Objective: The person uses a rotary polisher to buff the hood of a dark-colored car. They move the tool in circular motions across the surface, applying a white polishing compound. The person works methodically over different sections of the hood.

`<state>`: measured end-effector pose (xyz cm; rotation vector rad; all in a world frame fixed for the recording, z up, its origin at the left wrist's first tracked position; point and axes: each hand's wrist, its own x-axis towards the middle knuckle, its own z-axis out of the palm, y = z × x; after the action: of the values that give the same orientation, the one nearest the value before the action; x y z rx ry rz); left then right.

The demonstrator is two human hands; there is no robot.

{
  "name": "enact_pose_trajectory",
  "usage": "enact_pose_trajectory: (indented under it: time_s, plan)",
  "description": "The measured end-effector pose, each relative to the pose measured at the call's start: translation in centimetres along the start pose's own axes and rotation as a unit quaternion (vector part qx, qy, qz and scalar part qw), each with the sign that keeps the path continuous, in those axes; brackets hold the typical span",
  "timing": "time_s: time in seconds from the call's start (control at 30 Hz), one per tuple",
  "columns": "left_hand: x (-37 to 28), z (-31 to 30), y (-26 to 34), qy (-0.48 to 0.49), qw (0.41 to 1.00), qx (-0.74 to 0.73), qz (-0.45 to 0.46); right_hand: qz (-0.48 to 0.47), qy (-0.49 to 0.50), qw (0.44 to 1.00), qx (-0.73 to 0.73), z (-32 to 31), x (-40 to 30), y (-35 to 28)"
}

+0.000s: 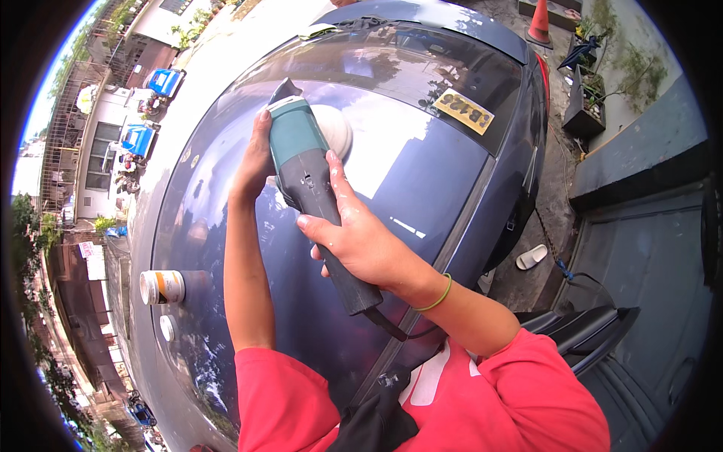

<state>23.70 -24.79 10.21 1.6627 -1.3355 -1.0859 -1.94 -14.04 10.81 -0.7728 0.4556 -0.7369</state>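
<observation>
A teal and black rotary polisher (299, 133) is held over the dark blue car roof (435, 198). Its round white pad (339, 130) shows to the right of the tool's head and appears to rest on the paint. My left hand (254, 158) grips the left side of the head, its fingers mostly hidden behind the housing. Around the black rear handle is my right hand (358, 237), with white specks on its fingers. A black power cord (390, 327) leaves the handle's end and runs toward my body.
A white tub (162, 287) with an orange label and its lid (168, 328) stand at the roof's left. Cloths (361, 22) lie beyond the rear window. To the right are a slipper (531, 257), a planter (584, 107), a traffic cone (540, 25) and a grey gate (638, 254).
</observation>
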Motion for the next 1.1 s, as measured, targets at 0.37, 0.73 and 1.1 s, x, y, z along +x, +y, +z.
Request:
enact_pose_trajectory:
  time_s: [0.37,0.73,1.1]
  plan:
    - [-10.7,-1.5,2.5,0.164,0.98,0.092,-0.072,0.035,-0.138,0.99,0.02,0.9,-1.3,1.7]
    - [7.2,4.6,2.1,-0.068,0.994,0.079,-0.031,-0.018,0.094,0.993,0.07,-2.2,1.2,-2.9]
    - [11.8,1.6,1.3,-0.076,0.992,0.083,-0.056,-0.03,0.07,0.99,0.117,-3.6,4.9,-2.7]
